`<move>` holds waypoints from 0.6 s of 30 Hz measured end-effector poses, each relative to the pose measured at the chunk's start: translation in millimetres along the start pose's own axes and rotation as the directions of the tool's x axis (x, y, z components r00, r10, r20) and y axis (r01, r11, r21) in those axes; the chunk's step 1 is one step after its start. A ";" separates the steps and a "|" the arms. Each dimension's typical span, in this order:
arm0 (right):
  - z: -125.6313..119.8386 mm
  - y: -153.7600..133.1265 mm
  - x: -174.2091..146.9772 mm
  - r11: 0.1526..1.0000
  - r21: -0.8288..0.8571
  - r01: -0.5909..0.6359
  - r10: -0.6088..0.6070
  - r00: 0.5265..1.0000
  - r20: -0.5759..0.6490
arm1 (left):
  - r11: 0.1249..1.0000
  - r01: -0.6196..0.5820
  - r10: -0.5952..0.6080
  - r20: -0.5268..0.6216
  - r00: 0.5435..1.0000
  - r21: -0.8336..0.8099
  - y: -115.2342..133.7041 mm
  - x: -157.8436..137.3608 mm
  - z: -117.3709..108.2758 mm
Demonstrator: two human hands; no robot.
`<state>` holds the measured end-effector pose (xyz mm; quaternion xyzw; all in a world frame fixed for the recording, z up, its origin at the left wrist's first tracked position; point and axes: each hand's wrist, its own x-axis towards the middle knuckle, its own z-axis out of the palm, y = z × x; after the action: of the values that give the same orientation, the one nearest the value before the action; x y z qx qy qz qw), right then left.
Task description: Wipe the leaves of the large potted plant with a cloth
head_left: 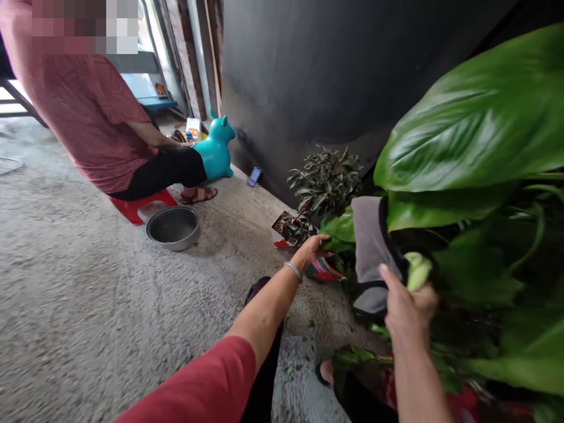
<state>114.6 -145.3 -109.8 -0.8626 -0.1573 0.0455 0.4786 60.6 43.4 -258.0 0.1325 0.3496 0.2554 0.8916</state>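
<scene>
My left hand (314, 248) reaches out to a low green leaf (340, 228), its fingers and thumb closed at the leaf's edge. Below that leaf stands a red and green pot (325, 270). On the right, my right hand (409, 308), slightly smeared by motion, is closed on a grey cloth (369, 238) that hangs in front of the plant. A crumpled pale green piece (418, 270) sticks out by the same fingers; I cannot tell what it is. Large glossy leaves (476, 123) spread above and behind this hand.
A person (101, 111) in a red shirt sits on a red stool (145, 205) at the left. Nearby are a grey metal pot (173, 228) and a turquoise toy animal (217, 150). A bushy plant (326, 179) and a box of soil (291, 229) stand along the dark wall (308, 70).
</scene>
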 end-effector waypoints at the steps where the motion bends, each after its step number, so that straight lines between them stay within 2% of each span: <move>1: 9.3 5.7 -0.4 0.997 -0.036 -0.064 0.066 0.997 0.044 | 1.000 -0.013 0.013 -0.024 1.000 0.004 -0.6 -2.2 0.3; 3: 16.2 23.4 -13.1 0.982 -0.078 -0.170 0.181 0.968 0.174 | 1.000 -0.023 0.024 -0.074 0.997 0.015 -1.0 -4.6 0.1; 4: 12.2 33.2 -23.5 0.978 -0.081 -0.190 0.205 0.949 0.239 | 1.000 -0.016 0.018 -0.089 0.996 0.017 -0.9 -4.8 -0.1; 7: -19.9 50.5 -52.7 0.983 -0.028 -0.182 0.181 0.926 0.331 | 1.000 -0.001 0.001 -0.075 0.997 -0.008 -0.5 -3.3 -0.2; 9: -39.8 45.2 -56.5 0.991 0.054 -0.122 0.102 0.953 0.284 | 1.000 -0.014 0.013 -0.059 0.998 -0.022 -0.5 -2.9 0.3; 11: -44.0 30.4 -44.4 0.994 0.108 -0.004 -0.010 0.992 0.124 | 1.000 -0.026 0.025 -0.068 0.997 -0.017 -1.1 -4.0 1.1; 13: -30.6 16.1 -24.1 0.996 0.068 0.062 -0.060 0.998 -0.024 | 0.999 -0.031 0.030 -0.068 0.997 -0.013 -2.1 -5.8 1.8; 14: -19.6 12.2 -14.8 0.999 0.033 0.034 -0.033 0.999 -0.044 | 0.999 -0.034 0.033 -0.058 0.998 -0.016 -2.8 -6.4 1.9; 16: 3.8 13.6 -4.5 0.997 -0.016 -0.076 0.076 0.997 0.031 | 0.999 -0.041 0.040 -0.034 0.999 -0.026 -4.1 -6.0 1.5; 18: 20.4 26.3 -8.3 0.986 -0.040 -0.163 0.167 0.974 0.156 | 0.998 -0.052 0.052 -0.005 0.999 -0.035 -5.3 -2.8 0.1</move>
<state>108.0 -144.3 -143.4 -0.8727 -0.1235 0.1516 0.4473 60.9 37.4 -258.6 0.1255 0.3432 0.2846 0.8862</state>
